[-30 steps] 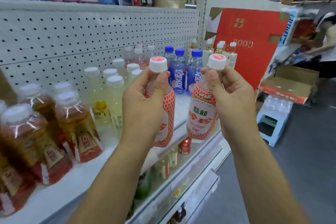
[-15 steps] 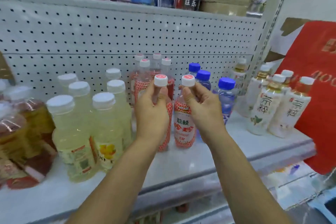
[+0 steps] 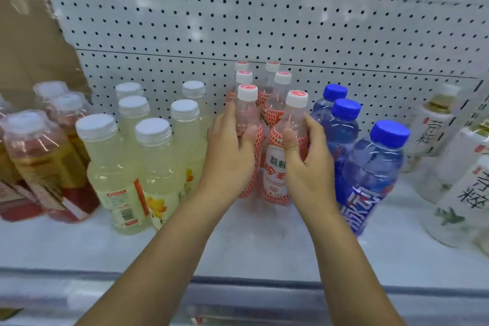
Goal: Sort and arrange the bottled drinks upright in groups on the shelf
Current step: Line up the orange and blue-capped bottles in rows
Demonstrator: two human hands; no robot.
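Head view showed the left hand (image 3: 230, 156) curled round one red-patterned bottle (image 3: 247, 111) and the right hand (image 3: 309, 164) curled round a second red-patterned bottle (image 3: 275, 174). Both bottles stood upright about midway along the shelf (image 3: 264, 241), nearer its back panel than its front edge, between the pale yellow bottles (image 3: 116, 167) and the blue-capped bottles (image 3: 370, 167). Full and capped, they likely felt fairly heavy and firm (thin plastic dents under hard squeezing). The sleeved shoulder looked the surest hold.

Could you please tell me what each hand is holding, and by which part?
The left hand grips the left red-patterned bottle and the right hand the right red-patterned bottle, each round its shoulder below the neck.
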